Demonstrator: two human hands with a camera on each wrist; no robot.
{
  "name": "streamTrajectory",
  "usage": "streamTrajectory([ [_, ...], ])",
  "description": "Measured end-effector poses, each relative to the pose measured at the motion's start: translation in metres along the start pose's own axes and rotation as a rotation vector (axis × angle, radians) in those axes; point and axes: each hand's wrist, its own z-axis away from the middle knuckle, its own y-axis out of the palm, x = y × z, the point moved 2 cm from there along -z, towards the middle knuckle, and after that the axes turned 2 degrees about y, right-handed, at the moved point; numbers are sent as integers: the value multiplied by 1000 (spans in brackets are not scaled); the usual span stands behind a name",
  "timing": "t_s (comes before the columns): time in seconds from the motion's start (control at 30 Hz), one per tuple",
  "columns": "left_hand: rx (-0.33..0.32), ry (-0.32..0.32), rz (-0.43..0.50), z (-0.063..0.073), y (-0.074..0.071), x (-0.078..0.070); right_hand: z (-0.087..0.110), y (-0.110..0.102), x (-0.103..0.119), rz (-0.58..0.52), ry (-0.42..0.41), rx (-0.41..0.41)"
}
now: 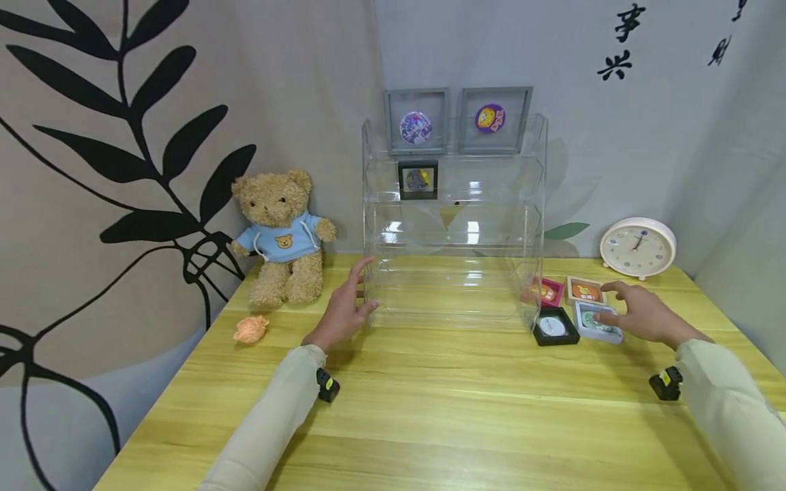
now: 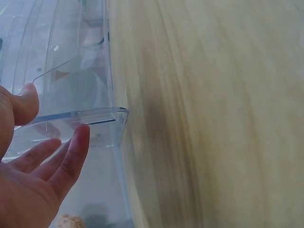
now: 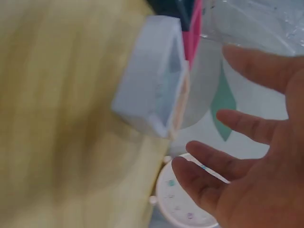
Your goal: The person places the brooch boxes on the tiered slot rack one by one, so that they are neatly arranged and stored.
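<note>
Clear plastic tiered rack [image 1: 454,300] stands at the centre of the head frame, on a yellow wood-grain table [image 1: 430,416]. At its lower left edge is the left hand [image 1: 339,314], thumb and fingers apart on either side of the rack's side panel; whether they touch it I cannot tell. At centre right, the right hand [image 1: 645,315] reaches over the small frames with its fingers spread apart, gripping nothing.

Beneath and beside that hand, four small square frames lie close together by the rack's lower right corner: a light-blue one [image 1: 591,332] under the thumb, a beige one with an orange centre [image 1: 586,291] near the fingertips, a pinkish-red one [image 1: 550,292] and a black one with a white disc [image 1: 552,326].

Two large grey square frames with round badges stand on the rack's top tier at upper centre, one with a mottled purple badge [image 1: 416,127], one with a yellow-and-purple badge [image 1: 490,118]. Below the left one sits a small black frame with a dark-and-yellow piece [image 1: 418,180]. A round white clock [image 1: 638,247] stands at right; a brown plush bear in a blue hoodie [image 1: 279,239] sits at centre left.
</note>
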Motion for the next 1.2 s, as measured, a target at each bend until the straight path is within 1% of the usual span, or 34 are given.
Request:
streamTrajectory([
  [0.1,-4,-1,5,0,1,0,0,7,-7,-39,29,58],
  [0.17,-5,3,6,0,1,0,0,10,-10,-57,39,79],
  [0.33,-10,7,10,0,1,-1,-2,14,-14,-78,54,83],
  [0.47,-12,-2,11,1,1,-1,-4,16,-17,-94,55,86],
  [0.7,-9,2,-3,1,0,-2,-1,18,-19,-37,69,5],
  [0.83,-12,2,-13,1,-1,-2,3,19,-18,-13,79,-21],
  [1.1,-1,5,-8,1,1,-3,7,21,-16,-42,64,-85],
  [1.2,-1,1,-2,1,0,-2,6,21,-16,-99,51,-96],
])
